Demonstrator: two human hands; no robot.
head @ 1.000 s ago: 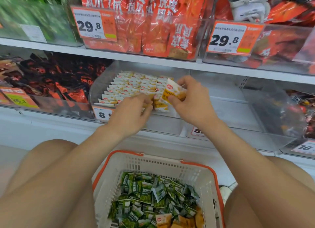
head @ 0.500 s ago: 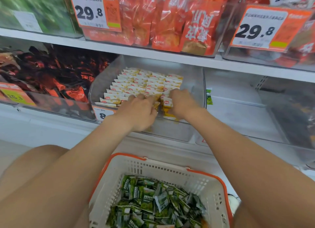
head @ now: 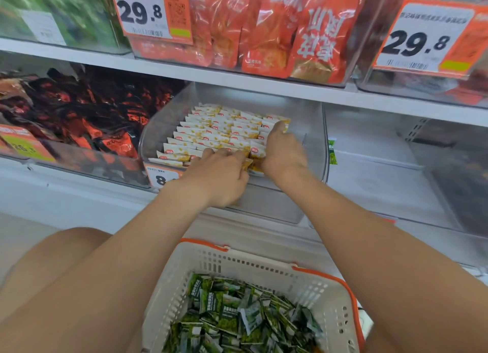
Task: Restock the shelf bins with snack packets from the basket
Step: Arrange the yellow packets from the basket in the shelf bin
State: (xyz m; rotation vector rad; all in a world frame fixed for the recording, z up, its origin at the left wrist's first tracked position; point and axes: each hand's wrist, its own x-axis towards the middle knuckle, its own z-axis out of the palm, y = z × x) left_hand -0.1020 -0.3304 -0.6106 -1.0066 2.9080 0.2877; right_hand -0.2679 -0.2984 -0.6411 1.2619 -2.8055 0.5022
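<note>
White plastic latticework forms the basket at the bottom centre of the frame, rimmed in orange and heaped with small green snack packets. A bare knee fills the lower left, and two bare forearms rise from the lower corners toward the middle of the frame.

Above the basket, both hands work inside the clear shelf bin at centre frame. The left hand lies palm down at the bin's front edge, fingers curled together onto the nearest yellow-and-white packets; whether it pinches one I cannot tell. The right hand sits just beside it, thumb near the left hand's fingers, its fingers stretched forward and pressed close along the right edge of the packet rows. These packets stand in neat overlapping rows filling the left and middle of the bin. A price tag on the bin's front is partly covered by the left wrist.

To the right, a neighbouring clear bin holds one green packet against its left wall. At left, a bin of dark red-and-black packets.

On the upper shelf, orange bags stand behind two 29.8 price cards, and a blurred green bin occupies the upper left.
</note>
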